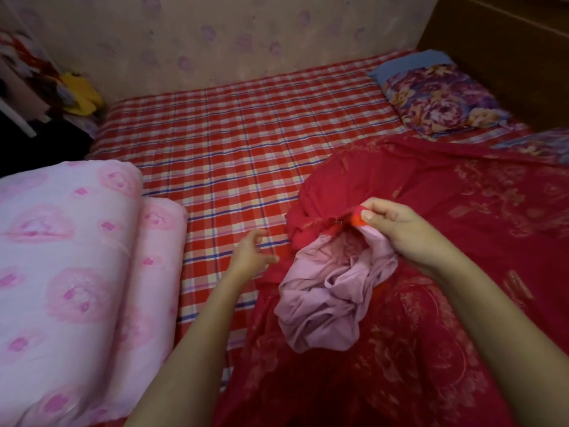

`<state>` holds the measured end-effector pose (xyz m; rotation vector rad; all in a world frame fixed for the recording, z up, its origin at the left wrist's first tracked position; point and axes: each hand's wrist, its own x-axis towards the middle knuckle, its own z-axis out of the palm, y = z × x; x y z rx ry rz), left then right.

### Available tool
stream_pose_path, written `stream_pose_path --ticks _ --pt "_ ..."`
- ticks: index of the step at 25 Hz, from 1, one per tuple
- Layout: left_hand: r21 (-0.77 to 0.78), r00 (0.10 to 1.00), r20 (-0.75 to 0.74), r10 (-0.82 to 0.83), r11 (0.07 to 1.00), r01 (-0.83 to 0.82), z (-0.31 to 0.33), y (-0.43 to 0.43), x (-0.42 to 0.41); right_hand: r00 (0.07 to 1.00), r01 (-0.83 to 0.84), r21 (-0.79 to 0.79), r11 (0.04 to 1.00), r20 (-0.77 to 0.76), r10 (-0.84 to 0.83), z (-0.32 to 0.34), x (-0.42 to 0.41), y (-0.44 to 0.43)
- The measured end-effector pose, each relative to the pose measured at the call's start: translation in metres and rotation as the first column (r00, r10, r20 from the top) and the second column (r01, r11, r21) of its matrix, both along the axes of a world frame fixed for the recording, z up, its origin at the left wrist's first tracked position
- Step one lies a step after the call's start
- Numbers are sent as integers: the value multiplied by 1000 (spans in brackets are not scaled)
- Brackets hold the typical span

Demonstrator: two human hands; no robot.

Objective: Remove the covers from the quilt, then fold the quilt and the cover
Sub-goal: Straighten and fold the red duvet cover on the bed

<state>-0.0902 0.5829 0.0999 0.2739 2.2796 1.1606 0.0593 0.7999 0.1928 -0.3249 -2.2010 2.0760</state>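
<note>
A red cover with a pale floral print lies crumpled over the right half of the bed. Its pink lining bulges out in a bunched heap at the near middle. My right hand pinches the red edge of the cover between thumb and fingers, just above that heap. My left hand hovers over the checked sheet to the left of the cover, fingers loosely spread, holding nothing. A folded pink quilt with rose patterns lies at the left edge of the bed.
The bed carries a red checked sheet. A purple floral pillow on a blue one lies at the far right by a brown headboard. Clutter with a yellow item sits at the far left. A floral wall backs the bed.
</note>
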Motion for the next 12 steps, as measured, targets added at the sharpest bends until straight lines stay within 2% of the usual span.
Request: stream_pose_path --ticks 1,2,5,7,9,10,11,12 --pt "-77 998 -17 -62 995 60 -15 -1 1 997 -81 -8 997 3 81 4 -2 -4" --pt "-74 990 29 -140 987 142 -25 4 8 990 -140 -44 989 14 141 7 -4 -6" --pt "89 939 266 -218 975 201 -66 25 34 959 -269 -209 940 29 281 17 -2 -12" --pt "102 906 364 -217 976 193 -80 35 48 938 -330 -276 903 13 346 24 0 -17" --pt "10 947 317 -48 999 47 -77 42 48 958 -271 -350 897 -8 286 29 -1 -13" --pt "-75 973 214 89 994 -74 -66 44 41 978 -191 -370 909 7 208 29 -2 -5" --pt "-124 968 70 242 965 -233 -55 42 26 990 -114 -366 924 40 138 29 -3 4" --pt "-115 905 -12 424 899 -423 -35 40 5 991 -53 -298 953 103 87 27 -5 15"
